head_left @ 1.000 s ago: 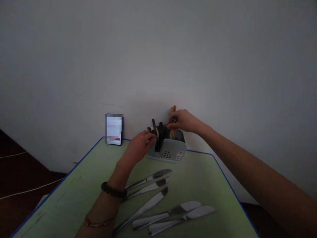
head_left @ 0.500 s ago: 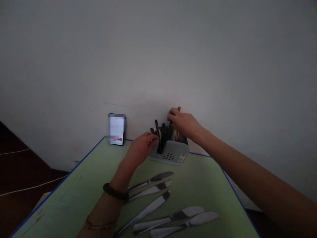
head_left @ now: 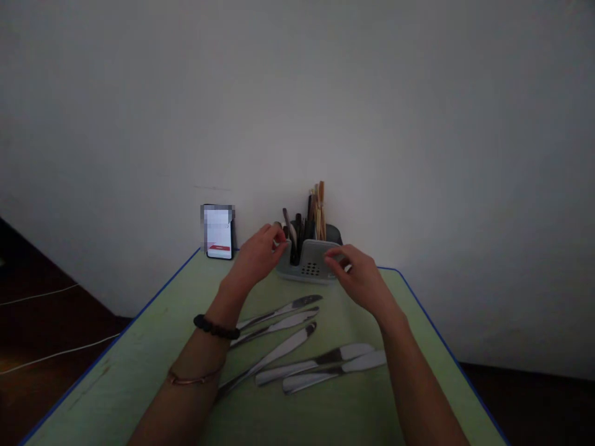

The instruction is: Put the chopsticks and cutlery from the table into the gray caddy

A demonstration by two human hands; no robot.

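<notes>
A grey cutlery holder with a perforated front stands at the back of the table by the wall. My left hand pinches its left rim, fingertips pressed in beside the dark-handled utensils. To the right of the holder's front, my right hand hangs with thumb and fingers apart, and nothing shows between them. A bundle of wooden chopsticks stands upright in the holder's right part. Several metal table knives lie on the table between my forearms, the lower ends of some hidden behind my left wrist.
A phone with a lit screen leans against the wall at the back left. The green table has a blue edge. White cables run over the dark floor at the left.
My right hand has let go of the utensils in the holder and come down toward me, in front of its right side. My left hand stays at the holder's left rim. The view has tilted slightly.
</notes>
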